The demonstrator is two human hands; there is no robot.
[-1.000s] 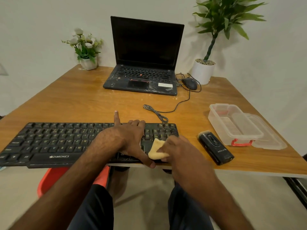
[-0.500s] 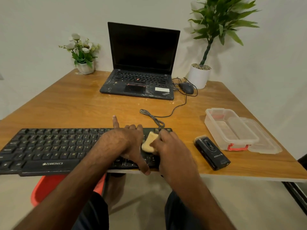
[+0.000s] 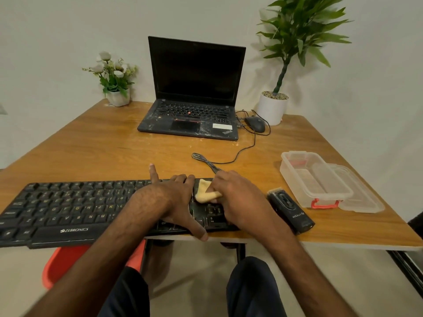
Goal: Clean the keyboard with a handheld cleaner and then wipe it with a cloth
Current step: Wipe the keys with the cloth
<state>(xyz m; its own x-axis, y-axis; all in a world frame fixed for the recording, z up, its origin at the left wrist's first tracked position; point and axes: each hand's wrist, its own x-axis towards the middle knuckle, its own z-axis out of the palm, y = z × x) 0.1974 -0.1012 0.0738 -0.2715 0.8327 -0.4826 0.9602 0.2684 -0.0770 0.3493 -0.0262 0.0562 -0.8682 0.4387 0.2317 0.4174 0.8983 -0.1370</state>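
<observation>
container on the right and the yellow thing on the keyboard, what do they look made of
Container: looks like clear, slightly frosted plastic, since the table shows through its walls; red clip at the front. Yellow cloth: seems a soft, matte fabric, folded and creased under the right hand; the exact weave is too blurred to tell.
</observation>
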